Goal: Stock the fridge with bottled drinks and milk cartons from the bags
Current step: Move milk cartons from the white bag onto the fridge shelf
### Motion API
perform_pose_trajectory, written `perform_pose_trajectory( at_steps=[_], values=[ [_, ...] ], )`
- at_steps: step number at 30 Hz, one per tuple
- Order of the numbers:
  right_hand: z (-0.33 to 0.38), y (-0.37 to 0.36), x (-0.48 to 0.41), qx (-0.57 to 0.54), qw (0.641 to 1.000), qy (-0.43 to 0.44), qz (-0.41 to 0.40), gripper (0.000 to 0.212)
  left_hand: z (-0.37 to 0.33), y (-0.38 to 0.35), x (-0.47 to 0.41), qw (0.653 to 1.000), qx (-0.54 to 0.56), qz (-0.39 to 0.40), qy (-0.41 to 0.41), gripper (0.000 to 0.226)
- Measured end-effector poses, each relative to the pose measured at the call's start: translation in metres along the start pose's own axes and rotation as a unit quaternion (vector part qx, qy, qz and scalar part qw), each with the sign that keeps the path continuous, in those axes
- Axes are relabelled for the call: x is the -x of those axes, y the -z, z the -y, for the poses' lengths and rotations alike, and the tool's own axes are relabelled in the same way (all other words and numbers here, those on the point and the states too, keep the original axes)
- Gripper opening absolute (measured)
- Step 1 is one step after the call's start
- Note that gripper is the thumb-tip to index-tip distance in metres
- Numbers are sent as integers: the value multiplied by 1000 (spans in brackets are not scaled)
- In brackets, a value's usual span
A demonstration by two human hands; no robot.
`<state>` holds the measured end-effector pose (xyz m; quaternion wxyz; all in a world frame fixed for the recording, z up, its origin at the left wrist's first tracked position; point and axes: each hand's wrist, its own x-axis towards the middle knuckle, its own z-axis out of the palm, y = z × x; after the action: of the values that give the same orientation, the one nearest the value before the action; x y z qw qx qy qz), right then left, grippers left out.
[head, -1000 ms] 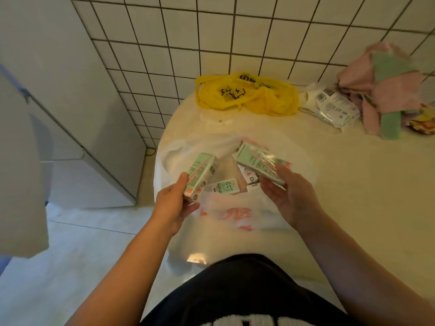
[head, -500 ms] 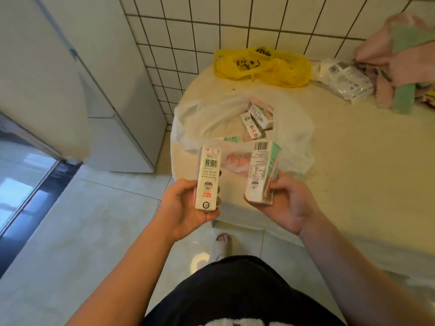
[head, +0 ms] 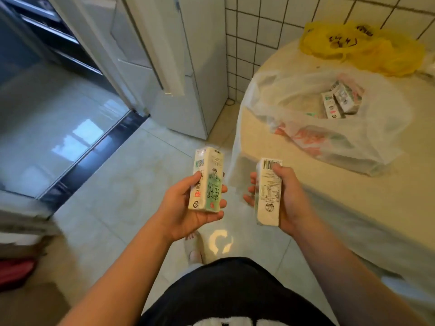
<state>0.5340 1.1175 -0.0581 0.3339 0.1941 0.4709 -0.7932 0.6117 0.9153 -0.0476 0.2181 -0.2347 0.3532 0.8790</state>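
Since 0.5 s earlier, both held milk cartons have been carried leftward, clear of the table (head: 376, 220), and are now seen over the floor (head: 113, 184) instead of in front of the white bag (head: 313, 128). The view has been swung toward the fridge (head: 200, 74).

The pale tiled floor is seen across the lower left. The white fridge is stood against the tiled wall (head: 254, 34), just left of the table's far-left edge. The cream table is seen at the right. The white bag is laid open near its left edge, with part of the bag draped over that edge. A crumpled yellow bag (head: 362, 50) is set behind it at the table's far edge, against the wall.

The left hand (head: 186, 208) is curled round the left carton (head: 207, 182), thumb on one side and fingers on the other, and the carton is held upright. The right hand (head: 292, 198) is wrapped round the right carton (head: 268, 194), which is also held upright, with its barcode at the top. The 2 cartons are kept apart, just beyond the table's left edge.

Several more cartons (head: 341, 100) are left lying inside the white bag, toward its far side. A slippered foot (head: 194, 245) is seen on the floor below the hands.
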Motion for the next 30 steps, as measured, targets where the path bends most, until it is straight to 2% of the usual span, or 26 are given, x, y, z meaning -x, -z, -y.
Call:
perform_pose_trajectory(
  at_steps=[3,5,7,10,13,17,22,25,28,30],
  values=[
    [-22,-44,-10,5,1000,-28,8,45,-14,35,32,999,-4,-21,-35,84],
    [-40,-78,-19,43,998,-48,19,46,-26,59,54,993,-65,-73,-61,84],
    [-57,-113,-27,82,994,-57,33,52,-40,85,74,978,-132,-142,-81,77],
    [-86,-169,-42,72,993,-86,38,42,-66,135,102,951,-193,-217,-107,52],
    [-121,-225,-59,76,993,-90,27,40,-93,190,135,901,-296,-290,-126,25],
    [-161,-298,-86,143,987,-75,5,37,-128,256,177,847,-370,-344,-167,16],
    [-206,-383,-108,185,980,-75,-16,37,-167,332,225,823,-325,-412,-218,12],
    [-223,-415,-118,188,979,-79,-9,35,-182,363,235,851,-229,-416,-222,11],
    [-232,-442,-129,162,981,-102,21,34,-196,386,234,884,-57,-406,-224,21],
    [-235,-459,-139,123,984,-126,39,33,-208,399,231,890,43,-392,-229,23]
  ],
)
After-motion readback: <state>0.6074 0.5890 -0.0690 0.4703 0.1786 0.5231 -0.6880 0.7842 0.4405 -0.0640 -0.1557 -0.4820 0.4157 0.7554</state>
